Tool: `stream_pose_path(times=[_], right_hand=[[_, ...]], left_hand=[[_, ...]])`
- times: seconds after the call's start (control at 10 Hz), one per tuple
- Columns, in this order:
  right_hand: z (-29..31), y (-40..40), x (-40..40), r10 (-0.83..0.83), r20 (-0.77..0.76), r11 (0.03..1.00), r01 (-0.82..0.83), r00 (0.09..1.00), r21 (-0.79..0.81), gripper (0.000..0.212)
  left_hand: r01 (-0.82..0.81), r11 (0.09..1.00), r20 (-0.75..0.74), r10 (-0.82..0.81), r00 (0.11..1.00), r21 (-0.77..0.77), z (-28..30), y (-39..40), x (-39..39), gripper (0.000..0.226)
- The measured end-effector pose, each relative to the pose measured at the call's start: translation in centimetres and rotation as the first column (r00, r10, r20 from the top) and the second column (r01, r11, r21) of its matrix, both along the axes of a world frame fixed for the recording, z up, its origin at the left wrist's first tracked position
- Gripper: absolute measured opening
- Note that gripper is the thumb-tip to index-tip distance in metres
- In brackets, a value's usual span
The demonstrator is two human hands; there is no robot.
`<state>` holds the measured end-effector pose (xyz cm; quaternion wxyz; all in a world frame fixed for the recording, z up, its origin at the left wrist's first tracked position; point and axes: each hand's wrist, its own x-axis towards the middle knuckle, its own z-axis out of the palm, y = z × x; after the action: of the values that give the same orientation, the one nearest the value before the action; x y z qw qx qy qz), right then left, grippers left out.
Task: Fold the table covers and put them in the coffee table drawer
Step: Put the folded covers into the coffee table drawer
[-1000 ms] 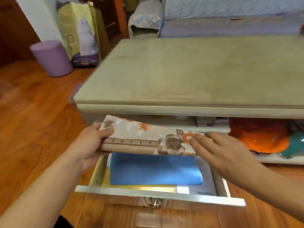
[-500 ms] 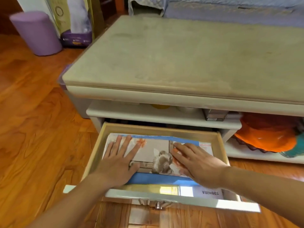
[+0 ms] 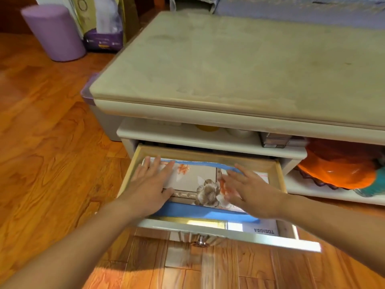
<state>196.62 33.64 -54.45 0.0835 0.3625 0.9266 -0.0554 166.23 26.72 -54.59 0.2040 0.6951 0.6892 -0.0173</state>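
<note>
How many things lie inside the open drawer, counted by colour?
Floral-patterned: 1, the folded table cover, on top, under both hands.
Blue: 1, the folded blue cover beneath it.
White: 1, the Toshiba-printed paper at the bottom.
Gold: 1, a flat shiny item by the front wall.
Total: 4

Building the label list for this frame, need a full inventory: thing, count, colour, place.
floral table cover: 1, cream with orange and brown flowers, folded in the drawer on the blue one
blue table cover: 1, blue, under the floral one
drawer: 1, pale wood, pulled open
coffee table: 1, beige, above the drawer
orange dish: 1, orange, lower shelf at right
purple stool: 1, purple, floor far left
hands: left hand and right hand, both flat on the floral cover
</note>
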Motion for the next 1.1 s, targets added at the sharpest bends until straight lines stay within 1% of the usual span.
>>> stream_pose_path(times=[0.1,0.2,0.3,0.4,0.5,0.6,0.7,0.8,0.9,1.0,1.1], right_hand=[[2.9,-4.1,-0.8,0.069,-0.044,0.987,-0.075,0.997,-0.142,0.093],[0.6,-7.8,-0.7,0.208,0.035,0.978,-0.206,0.978,-0.043,0.078],[-2.1,-7.7,-0.1,0.185,0.140,0.977,-0.197,0.973,0.077,0.071],[-2.1,-6.6,-0.6,0.114,0.120,0.975,-0.134,0.986,0.178,0.070],[-1.3,-5.7,-1.5,-0.116,0.108,0.958,0.083,0.987,0.274,0.073],[0.6,-6.4,-1.4,-0.058,0.020,0.960,0.050,0.998,0.277,0.079],[0.8,-8.8,0.0,-0.006,-0.066,0.996,0.012,0.998,0.092,0.042],[-0.2,-7.8,0.7,-0.815,-0.111,0.519,0.634,0.568,-0.573,0.033],[-1.4,-3.7,2.5,-0.993,0.097,-0.112,0.246,-0.071,-0.963,0.050],[-1.7,-1.7,2.5,-0.962,0.116,-0.103,-0.066,-0.246,-0.992,0.064],[-1.6,-1.2,1.5,-0.962,0.084,-0.061,-0.096,-0.258,-0.993,0.056]], left_hand=[[-0.081,0.993,0.071,0.075,0.995,0.087,2.1,-3.2,0.5,0.059],[-0.081,0.994,0.082,0.075,0.994,0.069,2.2,-5.2,0.9,0.047],[-0.046,0.995,0.068,0.040,0.997,0.092,2.0,-4.5,1.9,0.030],[-0.028,0.985,0.053,0.019,0.998,0.173,2.4,-3.5,3.8,0.021],[-0.066,0.976,0.059,0.055,0.997,0.207,2.8,-3.1,5.8,0.022],[-0.139,0.965,0.121,0.114,0.986,0.223,2.8,-3.2,6.7,0.021],[-0.240,0.964,0.245,0.207,0.947,0.112,1.7,-3.6,6.4,0.018],[-0.435,0.877,0.474,0.478,0.740,-0.206,0.3,-3.0,5.6,0.028],[-0.473,0.660,0.723,0.688,0.066,-0.584,-0.2,-1.3,4.8,0.046],[-0.446,0.627,0.761,0.601,-0.243,-0.638,-0.9,0.1,4.2,0.047],[-0.494,0.653,0.812,0.531,-0.242,-0.574,-1.0,1.0,4.6,0.067]])
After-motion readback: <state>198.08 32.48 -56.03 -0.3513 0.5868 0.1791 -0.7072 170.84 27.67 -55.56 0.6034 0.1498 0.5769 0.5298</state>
